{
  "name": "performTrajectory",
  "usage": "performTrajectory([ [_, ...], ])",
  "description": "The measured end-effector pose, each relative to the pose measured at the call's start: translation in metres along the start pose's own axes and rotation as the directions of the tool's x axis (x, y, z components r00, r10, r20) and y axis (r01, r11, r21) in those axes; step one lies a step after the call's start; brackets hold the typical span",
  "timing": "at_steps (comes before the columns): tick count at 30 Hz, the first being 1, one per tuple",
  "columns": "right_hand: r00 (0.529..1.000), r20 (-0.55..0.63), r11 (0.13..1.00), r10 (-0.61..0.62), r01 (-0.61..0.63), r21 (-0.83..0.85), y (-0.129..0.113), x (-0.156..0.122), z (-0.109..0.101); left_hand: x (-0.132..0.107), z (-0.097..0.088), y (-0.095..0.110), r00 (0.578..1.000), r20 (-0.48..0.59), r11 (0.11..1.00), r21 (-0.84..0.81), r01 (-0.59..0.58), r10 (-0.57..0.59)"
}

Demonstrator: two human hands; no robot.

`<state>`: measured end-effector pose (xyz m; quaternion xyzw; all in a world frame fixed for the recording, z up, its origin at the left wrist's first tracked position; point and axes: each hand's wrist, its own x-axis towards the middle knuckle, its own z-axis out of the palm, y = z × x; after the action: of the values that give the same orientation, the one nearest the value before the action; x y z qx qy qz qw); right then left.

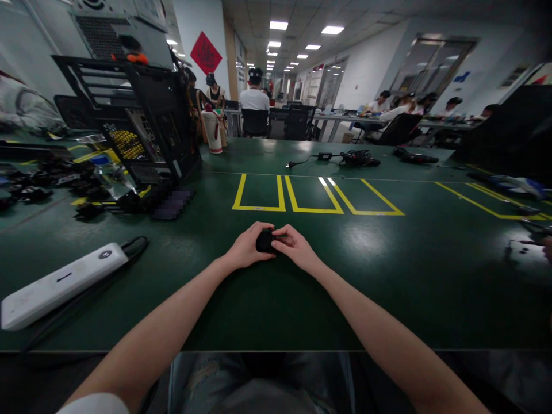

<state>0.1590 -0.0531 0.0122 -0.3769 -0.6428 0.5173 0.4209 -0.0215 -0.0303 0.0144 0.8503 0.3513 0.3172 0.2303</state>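
Observation:
A small black object [264, 242] is between my hands, just above or on the green table; its exact kind cannot be made out. My left hand [245, 247] curls round its left side, thumb below and fingers above. From the right, my right hand [297, 247] pinches the object's right edge with thumb and fingertips. Both hands are close together, in front of the yellow tape outlines [281, 201], and the fingers cover part of the object.
The green table [388, 276] bears a white power strip [69, 282] at left. Behind it stand an open black computer case [142, 115], a clear bottle [112, 178] and a paper cup [212, 131]. Coiled black cables [360, 158] lie at the back. Other people sit at far tables.

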Motion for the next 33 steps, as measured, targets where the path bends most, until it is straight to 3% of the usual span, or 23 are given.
performTrajectory([
  [10, 0.998, 0.019, 0.997, 0.060, -0.059, -0.048, -0.0042, 0.0011, -0.0042, 0.0000, -0.0009, 0.0016, 1.000, 0.006, 1.000, -0.012, 0.023, -0.023],
  [16, 0.999, 0.043, 1.000, 0.023, -0.023, 0.017, -0.0019, -0.0015, -0.0019, -0.0004, -0.0005, 0.0002, 1.000, -0.004, 1.000, 0.008, -0.013, 0.014],
  [21, 1.000, -0.006, 1.000, -0.007, 0.007, -0.012, -0.0009, 0.0009, -0.0005, -0.0002, 0.0004, -0.0009, 1.000, 0.001, 1.000, 0.003, -0.010, 0.010],
  [28, 0.998, 0.016, 0.995, 0.055, -0.054, -0.084, -0.0055, 0.0008, -0.0040, -0.0003, -0.0012, 0.0013, 1.000, 0.004, 1.000, -0.005, 0.015, -0.015],
  [33, 0.999, 0.037, 0.999, 0.038, -0.037, -0.038, -0.0014, -0.0007, -0.0045, 0.0000, -0.0004, 0.0005, 1.000, -0.001, 1.000, 0.011, -0.002, 0.002],
])
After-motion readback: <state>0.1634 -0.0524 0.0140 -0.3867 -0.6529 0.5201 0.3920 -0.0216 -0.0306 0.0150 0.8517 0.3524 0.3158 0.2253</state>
